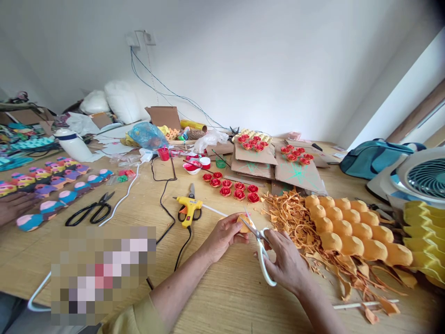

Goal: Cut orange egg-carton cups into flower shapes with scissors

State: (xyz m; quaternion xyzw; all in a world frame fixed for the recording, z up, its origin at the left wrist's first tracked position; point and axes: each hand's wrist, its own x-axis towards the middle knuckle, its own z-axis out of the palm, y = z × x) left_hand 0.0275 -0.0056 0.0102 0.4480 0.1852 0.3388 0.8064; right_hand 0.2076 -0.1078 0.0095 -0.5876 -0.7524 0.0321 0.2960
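Observation:
Between the fingers of my left hand (224,235) is a small orange piece of egg carton (245,224). My right hand (285,260) grips white-handled scissors (263,255), their blades at the edge of that orange piece. Just beyond my hands lie several red paper roses (239,191). To the left rests a yellow glue gun (189,208) with a white glue stick in its back, lying over another pair of scissors (192,189). A heap of orange trimmings (292,218) lies beside an orange egg tray (347,227) to the right of my right hand.
Black scissors (92,211) and rows of painted egg-carton pieces (66,197) lie on the left, near another person's hand (15,206). Cables cross the table. Cardboard sheets (299,174) with more roses stand behind. A white fan (413,178) and yellow trays (424,236) are at right.

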